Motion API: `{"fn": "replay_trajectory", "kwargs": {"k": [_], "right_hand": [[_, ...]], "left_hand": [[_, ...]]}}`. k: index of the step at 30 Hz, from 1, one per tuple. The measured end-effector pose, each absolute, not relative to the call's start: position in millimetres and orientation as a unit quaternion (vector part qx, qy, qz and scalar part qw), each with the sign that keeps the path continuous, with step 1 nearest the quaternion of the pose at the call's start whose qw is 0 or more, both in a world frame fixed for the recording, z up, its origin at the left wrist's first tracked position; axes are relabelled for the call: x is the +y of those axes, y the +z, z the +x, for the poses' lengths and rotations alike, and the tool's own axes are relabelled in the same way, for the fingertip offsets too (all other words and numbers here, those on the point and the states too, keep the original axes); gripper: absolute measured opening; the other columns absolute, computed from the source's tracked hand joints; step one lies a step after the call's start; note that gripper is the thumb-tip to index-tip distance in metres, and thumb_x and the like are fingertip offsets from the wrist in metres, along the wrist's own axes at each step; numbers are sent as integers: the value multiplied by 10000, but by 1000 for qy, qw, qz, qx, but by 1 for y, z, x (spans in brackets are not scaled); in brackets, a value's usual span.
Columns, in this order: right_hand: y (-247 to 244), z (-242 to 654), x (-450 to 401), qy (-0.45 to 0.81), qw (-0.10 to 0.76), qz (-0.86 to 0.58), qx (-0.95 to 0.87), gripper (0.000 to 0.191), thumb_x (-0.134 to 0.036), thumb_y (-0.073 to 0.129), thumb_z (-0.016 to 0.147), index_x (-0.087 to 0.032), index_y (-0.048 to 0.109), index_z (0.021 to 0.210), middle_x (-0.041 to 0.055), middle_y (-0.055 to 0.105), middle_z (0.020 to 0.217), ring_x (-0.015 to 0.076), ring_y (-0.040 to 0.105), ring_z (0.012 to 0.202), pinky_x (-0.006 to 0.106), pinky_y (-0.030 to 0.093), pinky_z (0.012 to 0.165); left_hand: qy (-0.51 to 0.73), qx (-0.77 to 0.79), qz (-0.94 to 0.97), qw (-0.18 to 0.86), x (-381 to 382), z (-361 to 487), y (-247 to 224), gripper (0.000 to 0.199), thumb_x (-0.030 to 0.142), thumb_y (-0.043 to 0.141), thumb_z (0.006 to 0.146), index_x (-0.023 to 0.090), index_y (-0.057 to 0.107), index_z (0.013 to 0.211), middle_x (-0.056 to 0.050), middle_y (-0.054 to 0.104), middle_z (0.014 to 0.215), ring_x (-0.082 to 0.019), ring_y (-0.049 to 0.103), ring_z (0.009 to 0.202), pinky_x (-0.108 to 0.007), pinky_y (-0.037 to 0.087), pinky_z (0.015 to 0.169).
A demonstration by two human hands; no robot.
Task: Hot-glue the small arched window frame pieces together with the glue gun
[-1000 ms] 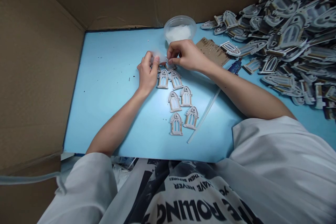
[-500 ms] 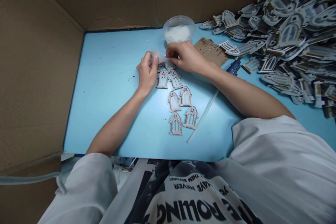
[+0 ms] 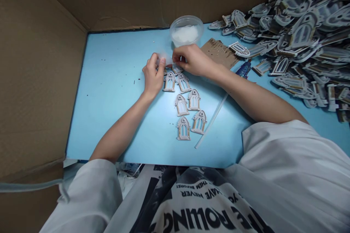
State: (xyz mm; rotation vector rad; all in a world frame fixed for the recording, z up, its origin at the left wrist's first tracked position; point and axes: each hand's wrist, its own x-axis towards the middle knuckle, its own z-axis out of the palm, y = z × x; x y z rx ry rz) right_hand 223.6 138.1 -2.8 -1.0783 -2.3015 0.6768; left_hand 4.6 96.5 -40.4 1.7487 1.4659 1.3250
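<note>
My left hand grips a stack of thin translucent sheets between thumb and fingers, at the top of a group of window-shaped pieces. Close on its right, my right hand is pinched at the edge of the sheets; anything between its fingertips is too small to tell. Several arched window pieces, grey with brown edges, lie below the hands, among them one window piece nearest the front edge. The topmost pieces are partly hidden by the hands and sheets.
Behind my right hand stands a clear round tub with white contents. Cardboard, a dark blue glue gun and a translucent stick lie to the right. A large pile of window pieces fills the back right. Box walls enclose the blue table.
My right fingertips have shifted very slightly at the sheets' edge. My left hand and the window pieces look the same.
</note>
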Motion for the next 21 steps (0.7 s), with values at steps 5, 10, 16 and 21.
{"fn": "replay_trajectory", "kwargs": {"k": [5, 10, 16, 21], "right_hand": [[-4, 222, 133, 193, 223, -413, -862, 110, -193, 696, 966, -225, 795, 1003, 160, 761, 1175, 374, 712, 1092, 515, 550, 947], [0, 225, 135, 208, 257, -414, -848, 162, -234, 758, 938, -237, 828, 1085, 138, 769, 1227, 343, 722, 1067, 509, 576, 981], [4, 222, 136, 293, 290, -395, -821, 156, -312, 876, 901, -226, 793, 1002, 108, 788, 1061, 294, 724, 926, 508, 589, 960], [10, 219, 136, 407, 330, -387, -759, 207, -344, 924, 871, -232, 751, 888, 88, 754, 844, 283, 692, 822, 505, 609, 828]], "left_hand": [[486, 536, 646, 241, 94, 4, -35, 665, 920, 473, 1011, 267, 544, 909, -67, 684, 943, -210, 633, 913, -372, 545, 933], [486, 542, 646, 229, 93, 6, -32, 684, 947, 479, 993, 274, 508, 872, -40, 590, 848, -213, 592, 868, -376, 478, 871], [485, 537, 653, 223, 92, 7, -28, 724, 974, 481, 969, 266, 482, 819, -37, 581, 827, -206, 539, 839, -393, 412, 860], [475, 498, 683, 242, 89, 9, -27, 677, 922, 515, 1004, 261, 527, 860, -23, 609, 828, -209, 638, 862, -402, 491, 908]]}}
